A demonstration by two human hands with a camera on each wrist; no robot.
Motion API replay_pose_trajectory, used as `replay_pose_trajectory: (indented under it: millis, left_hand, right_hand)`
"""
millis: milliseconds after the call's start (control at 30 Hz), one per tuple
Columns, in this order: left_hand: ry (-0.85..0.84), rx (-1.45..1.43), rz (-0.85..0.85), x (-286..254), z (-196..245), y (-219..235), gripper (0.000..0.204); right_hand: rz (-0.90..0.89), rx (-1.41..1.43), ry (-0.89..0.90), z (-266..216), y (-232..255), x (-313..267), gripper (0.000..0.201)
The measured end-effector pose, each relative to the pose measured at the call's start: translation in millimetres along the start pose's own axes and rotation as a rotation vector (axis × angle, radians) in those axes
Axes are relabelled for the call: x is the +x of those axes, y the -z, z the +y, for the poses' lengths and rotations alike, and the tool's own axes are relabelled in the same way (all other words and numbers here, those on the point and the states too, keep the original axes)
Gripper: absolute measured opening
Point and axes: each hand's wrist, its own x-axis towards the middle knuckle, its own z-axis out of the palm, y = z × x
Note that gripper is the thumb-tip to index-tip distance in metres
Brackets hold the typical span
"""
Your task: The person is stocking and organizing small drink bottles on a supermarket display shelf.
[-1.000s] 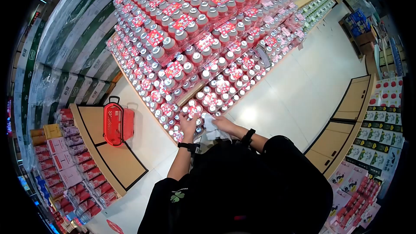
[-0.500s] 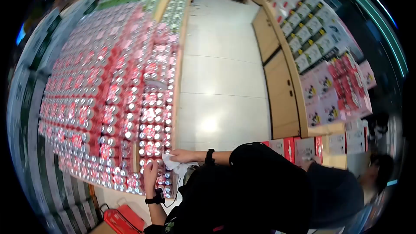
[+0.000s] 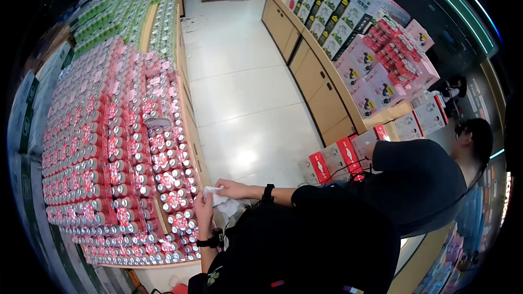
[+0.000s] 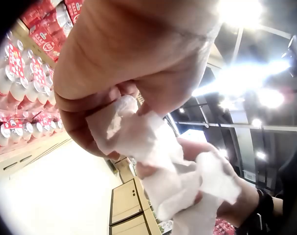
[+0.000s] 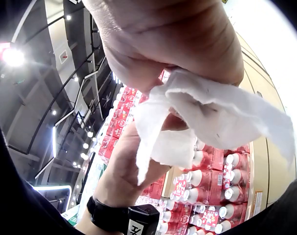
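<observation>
A crumpled white tissue (image 3: 219,199) is stretched between my two hands. My left hand (image 3: 204,213) pinches one end with thumb and fingers, beside the edge of the bottle display. From the other side, my right hand (image 3: 233,189) grips the gathered part. In the left wrist view, the tissue (image 4: 155,142) has a torn-looking edge and folds hanging below the left fingers. Loose flaps of tissue (image 5: 221,115) spread out under the right hand in the right wrist view. Packs of red-wrapped bottles with pale caps (image 3: 177,198) stand close to the left hand.
Stacked bottle packs (image 3: 81,147) fill the left side on a low wooden base. Wooden cabinets (image 3: 321,95) topped with cartons line the right of a pale floor aisle (image 3: 245,98). Another person (image 3: 417,177) bends close on my right, near red and white boxes (image 3: 343,155).
My view has swung right, so the bottle stack now sits to the left and the other person has come into view. The left hand has moved off the bottle tops onto the tissue.
</observation>
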Motion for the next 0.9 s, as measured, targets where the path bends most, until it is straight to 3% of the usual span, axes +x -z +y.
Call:
replay_pose_trajectory:
  millis: [67,133,233,267,300,367,467,533,567,633,767,900]
  left_hand:
    - [0.05,0.052,0.037,-5,7,5,0.018]
    - [0.038,0.05,0.1,-12,3,18,0.016]
    - [0.071,0.03,0.214,-19,26,21,0.015]
    - [0.054,0.012,0.226,-19,35,17,0.015]
    - [0.036,-0.006,0.237,-18,40,12,0.015]
    - [0.1,-0.044,0.296,-4,39,-2,0.016]
    - [0.058,0.092,0.303,39,25,-12,0.016]
    - [0.015,0.094,0.282,77,44,-41,0.015]
    - [0.12,0.0,0.293,91,59,-56,0.014]
    - [0.081,-0.006,0.225,155,48,-79,0.013]
    - [0.11,-0.031,0.103,261,90,-152,0.012]
    - [-0.038,-0.052,0.007,351,129,-216,0.009]
  right_hand:
    - [-0.029,-0.015,-0.045,0,-4,4,0.029]
    - [-0.092,-0.099,0.089,8,-2,18,0.026]
    - [-0.243,-0.181,0.102,3,1,34,0.026]
    - [-0.293,-0.121,-0.01,-5,7,31,0.026]
    - [-0.334,-0.132,0.001,-12,13,30,0.026]
    - [-0.364,0.172,-0.123,-24,28,34,0.028]
    - [-0.407,0.232,-0.11,-13,71,60,0.026]
    - [-0.333,0.295,-0.091,-23,117,63,0.027]
    - [-0.298,0.302,-0.075,-34,145,61,0.027]
    - [-0.217,0.245,0.025,-49,204,62,0.026]
    - [-0.051,0.074,0.093,-62,336,76,0.029]
    - [0.023,0.049,-0.043,-76,453,90,0.04]
